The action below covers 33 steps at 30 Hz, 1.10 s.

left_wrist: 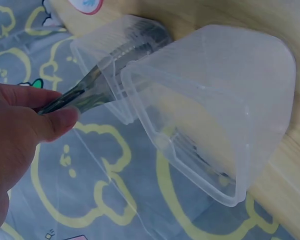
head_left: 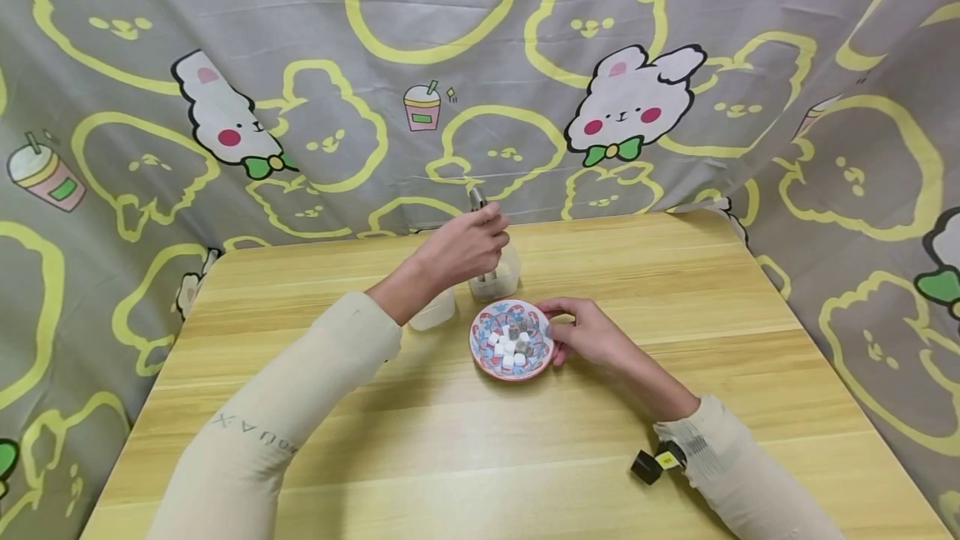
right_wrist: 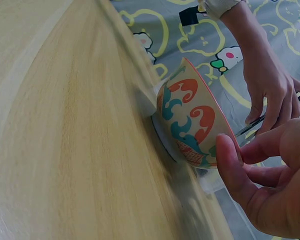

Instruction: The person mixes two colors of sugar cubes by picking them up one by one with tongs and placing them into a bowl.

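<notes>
My left hand (head_left: 459, 250) holds metal tongs (left_wrist: 87, 87) by the handle end. Their lower part reaches down into a clear plastic container (head_left: 504, 288), close behind the bowl. At the right side of a patterned bowl (right_wrist: 190, 117), the thumb and fingers of my right hand (head_left: 591, 335) pinch the rim. Several white cubes (head_left: 500, 349) and a few grey cubes (head_left: 522, 327) lie in the bowl. The bowl stands on the table, its outside painted with red and blue swirls. What the tong tips touch is blurred in the left wrist view.
A second clear container (head_left: 433, 313) stands left of the first, partly under my left forearm. A small black device (head_left: 647, 467) with a yellow label sits by the right cuff. Behind the wooden table (head_left: 450, 457) hangs a grey patterned curtain (head_left: 300, 23).
</notes>
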Motion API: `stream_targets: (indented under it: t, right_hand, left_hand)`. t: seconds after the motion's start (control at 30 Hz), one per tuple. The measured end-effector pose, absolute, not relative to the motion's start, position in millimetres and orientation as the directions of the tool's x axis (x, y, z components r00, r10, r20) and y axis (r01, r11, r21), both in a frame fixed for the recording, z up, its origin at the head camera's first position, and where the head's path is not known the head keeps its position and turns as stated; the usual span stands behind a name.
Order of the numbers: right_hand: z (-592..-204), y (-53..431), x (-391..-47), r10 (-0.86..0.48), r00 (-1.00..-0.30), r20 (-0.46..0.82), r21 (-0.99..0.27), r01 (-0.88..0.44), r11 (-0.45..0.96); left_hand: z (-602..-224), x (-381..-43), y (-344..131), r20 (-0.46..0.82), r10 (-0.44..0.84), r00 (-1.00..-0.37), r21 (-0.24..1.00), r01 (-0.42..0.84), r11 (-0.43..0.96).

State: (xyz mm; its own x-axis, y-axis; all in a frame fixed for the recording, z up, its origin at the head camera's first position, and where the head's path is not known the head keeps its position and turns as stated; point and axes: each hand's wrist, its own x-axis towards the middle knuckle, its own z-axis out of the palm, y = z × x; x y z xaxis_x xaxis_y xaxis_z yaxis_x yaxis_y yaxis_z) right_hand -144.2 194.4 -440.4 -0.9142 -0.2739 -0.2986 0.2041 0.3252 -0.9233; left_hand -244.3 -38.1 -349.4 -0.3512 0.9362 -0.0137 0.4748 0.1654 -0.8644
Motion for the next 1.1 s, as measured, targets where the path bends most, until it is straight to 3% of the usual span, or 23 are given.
stream_targets:
  t: [0.57, 1.1]
  right_hand:
    - [-438.8, 192.5, -143.9, -0.271, -0.913, -0.305, -0.919, 0.207, 0.337]
    - [-438.7, 191.3, -143.6, -0.269, -0.915, -0.299, -0.916, 0.196, 0.351]
  left_hand:
    - [-354.8, -248.2, -49.0, 0.065, 0.939, -0.338, -0.842, 0.486, 0.233]
    - [-344.3, -240.7, -87.3, 0.363, 0.882, -0.299, -0.745, 0.475, 0.468]
